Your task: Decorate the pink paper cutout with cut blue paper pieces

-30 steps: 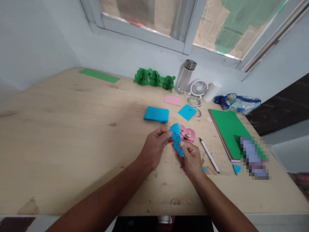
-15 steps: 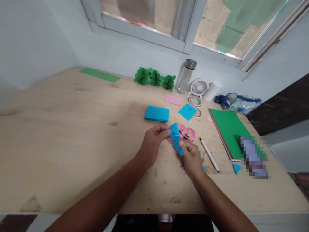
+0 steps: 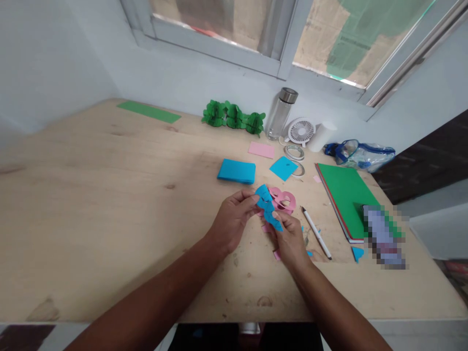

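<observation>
A folded blue paper cutout (image 3: 266, 204) with scalloped edges is held above the table between both hands. My left hand (image 3: 234, 217) pinches its upper left side between thumb and fingers. Lower down on the right, my right hand (image 3: 290, 234) grips the other end. Just behind the blue piece lies a pink paper cutout (image 3: 287, 201) with rounded openings, partly hidden by it. A white pen (image 3: 317, 234) rests to the right of my right hand. Beyond my left hand sits a stack of blue paper (image 3: 237, 171).
Green paper decorations (image 3: 234, 117), a glass bottle (image 3: 281, 114) and a small white fan (image 3: 302, 131) stand along the wall. Tape rolls (image 3: 299, 169) lie near a blue square (image 3: 283, 168). A green folder (image 3: 349, 195) is at right, with a blurred object (image 3: 383, 236) overlapping it. Paper scraps (image 3: 357, 253) are scattered.
The lower end of the blue paper cutout has swung slightly to the right and up, past my right fingertips. Both hands keep their hold and have barely moved.
</observation>
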`<state>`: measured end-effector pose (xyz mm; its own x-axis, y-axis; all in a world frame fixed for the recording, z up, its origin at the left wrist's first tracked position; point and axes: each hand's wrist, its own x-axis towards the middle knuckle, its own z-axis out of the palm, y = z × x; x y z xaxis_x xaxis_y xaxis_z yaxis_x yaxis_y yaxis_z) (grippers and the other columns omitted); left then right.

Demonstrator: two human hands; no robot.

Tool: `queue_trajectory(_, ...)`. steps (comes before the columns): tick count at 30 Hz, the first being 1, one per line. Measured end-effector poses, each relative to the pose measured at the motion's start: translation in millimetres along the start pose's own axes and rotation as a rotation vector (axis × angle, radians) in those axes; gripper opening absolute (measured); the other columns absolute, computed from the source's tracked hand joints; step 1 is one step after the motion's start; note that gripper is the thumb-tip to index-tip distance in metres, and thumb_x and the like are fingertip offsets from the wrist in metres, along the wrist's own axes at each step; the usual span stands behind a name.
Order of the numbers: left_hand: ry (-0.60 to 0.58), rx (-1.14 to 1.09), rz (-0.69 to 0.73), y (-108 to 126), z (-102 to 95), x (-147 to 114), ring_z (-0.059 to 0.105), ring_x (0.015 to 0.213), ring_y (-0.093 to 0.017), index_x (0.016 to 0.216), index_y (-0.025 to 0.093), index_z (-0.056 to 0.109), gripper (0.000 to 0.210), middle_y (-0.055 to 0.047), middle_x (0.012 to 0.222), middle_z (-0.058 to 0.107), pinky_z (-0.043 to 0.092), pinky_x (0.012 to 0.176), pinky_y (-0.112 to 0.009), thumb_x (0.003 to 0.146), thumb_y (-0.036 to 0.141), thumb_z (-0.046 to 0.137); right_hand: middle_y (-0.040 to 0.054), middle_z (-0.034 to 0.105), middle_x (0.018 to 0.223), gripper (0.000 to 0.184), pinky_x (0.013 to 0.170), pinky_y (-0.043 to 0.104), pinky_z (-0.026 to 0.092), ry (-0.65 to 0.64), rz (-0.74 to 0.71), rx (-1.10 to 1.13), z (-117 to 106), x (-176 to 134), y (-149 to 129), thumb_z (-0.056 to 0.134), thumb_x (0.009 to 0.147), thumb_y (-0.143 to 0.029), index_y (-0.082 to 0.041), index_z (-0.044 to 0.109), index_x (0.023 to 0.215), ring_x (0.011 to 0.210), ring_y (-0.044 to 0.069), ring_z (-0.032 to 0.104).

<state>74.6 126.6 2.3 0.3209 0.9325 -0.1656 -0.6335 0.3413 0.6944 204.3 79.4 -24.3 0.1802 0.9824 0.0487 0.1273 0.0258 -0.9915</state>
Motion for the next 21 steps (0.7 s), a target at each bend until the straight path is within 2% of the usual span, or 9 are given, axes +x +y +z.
queue_trajectory(8,0.051,0.032,0.046,0.2,1.7,-0.7,0.057,0.067,-0.012,0.070,0.015,0.066,0.013,0.001,0.068,0.063,0.046,0.076,-0.030,0.065,0.022,0.076,-0.0039,0.034,0.055,0.044,0.049,0.024,0.024,0.003,-0.009,-0.017,0.3,-0.5,-4.4,0.056,0.081,-0.051,-0.019,0.042,0.054,0.054,0.011,0.028)
queue_trajectory(15,0.044,0.050,0.040,-1.7,2.4,-0.6,0.057,0.067,-0.012,0.068,0.015,0.065,0.013,0.001,0.068,0.063,0.046,0.076,-0.031,0.065,0.023,0.076,-0.0032,0.036,0.055,0.041,0.049,0.024,0.026,0.016,-0.016,-0.038,0.3,-1.0,-5.0,0.055,0.082,-0.049,-0.019,0.047,0.056,0.055,0.011,0.031)
queue_trajectory(21,0.027,0.006,0.028,-3.9,1.2,-0.1,0.058,0.069,-0.013,0.070,0.015,0.064,0.015,0.001,0.071,0.064,0.047,0.078,-0.031,0.064,0.023,0.077,-0.0037,0.035,0.054,0.042,0.049,0.024,0.023,0.008,-0.015,-0.024,0.6,-1.0,-3.8,0.054,0.083,-0.047,-0.019,0.043,0.055,0.054,0.011,0.029)
